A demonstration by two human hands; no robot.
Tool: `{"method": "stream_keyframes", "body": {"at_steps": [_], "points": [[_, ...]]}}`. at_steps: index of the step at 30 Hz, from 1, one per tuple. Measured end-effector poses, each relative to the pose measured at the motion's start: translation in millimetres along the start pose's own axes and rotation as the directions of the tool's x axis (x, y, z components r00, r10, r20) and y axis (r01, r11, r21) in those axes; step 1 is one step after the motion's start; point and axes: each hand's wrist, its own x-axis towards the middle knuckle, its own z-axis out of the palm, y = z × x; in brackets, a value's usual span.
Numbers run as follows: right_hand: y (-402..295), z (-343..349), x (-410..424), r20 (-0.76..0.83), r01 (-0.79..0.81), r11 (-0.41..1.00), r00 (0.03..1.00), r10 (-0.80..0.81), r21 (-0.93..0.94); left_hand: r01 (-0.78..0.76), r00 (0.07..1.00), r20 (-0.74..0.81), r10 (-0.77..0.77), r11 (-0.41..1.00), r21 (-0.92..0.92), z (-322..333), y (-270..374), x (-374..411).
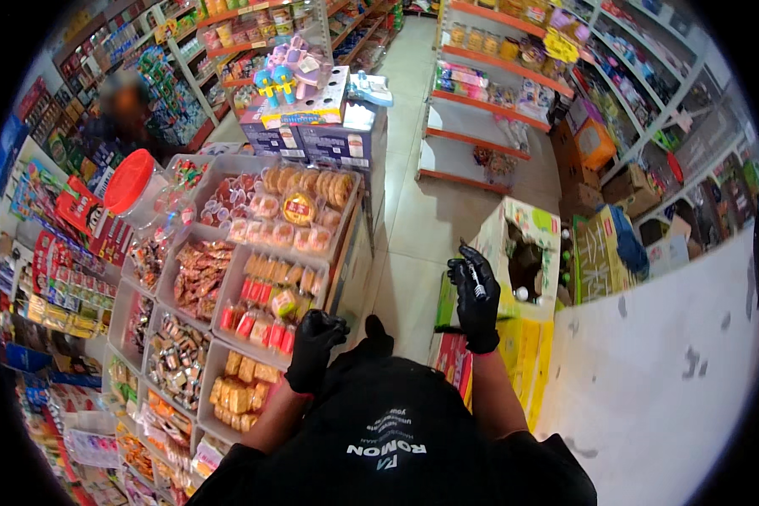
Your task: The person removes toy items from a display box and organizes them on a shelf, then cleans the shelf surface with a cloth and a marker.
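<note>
Both my hands wear black gloves. My left hand is curled, with nothing visible in it, beside the front edge of a plastic bin of packaged cakes. Below that hand lies a bin of golden wrapped pastries. My right hand, its glove printed white on the back, is raised with the fingers partly bent and apart. I see nothing held in it. Just to its right stands an open printed carton with a bottle top inside; whether the hand touches it I cannot tell.
More bins hold wrapped sweets and round cookies. A red-lidded jar stands among them. Stacked boxes carry toys. A tiled aisle runs ahead beside shelves. A white surface lies right. A person is at back left.
</note>
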Motion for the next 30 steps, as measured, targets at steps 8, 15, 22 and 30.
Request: {"method": "stream_keyframes", "body": {"at_steps": [8,15,22,30], "points": [[29.0,5.0,214.4,0.062,0.123,0.976,0.992,-0.114,-0.179,-0.12,0.992,-0.016,0.122,0.989,0.091,62.4,75.1,177.8],[70.8,87.3,408.3,0.175,0.357,0.917,0.928,-0.328,-0.177,-0.121,0.977,-0.16,0.139,0.986,0.118,88.6,131.4,279.0],[118.4,187.8,607.9,0.445,0.379,0.925,0.823,-0.352,0.03,-0.208,0.902,-0.295,0.316,0.916,0.344,153.1,136.8,408.3],[195.4,246.8,734.3,0.853,0.104,0.984,0.491,-0.177,0.145,0.027,0.599,-0.636,0.487,0.782,0.623,236.8,111.0,524.2]]}}
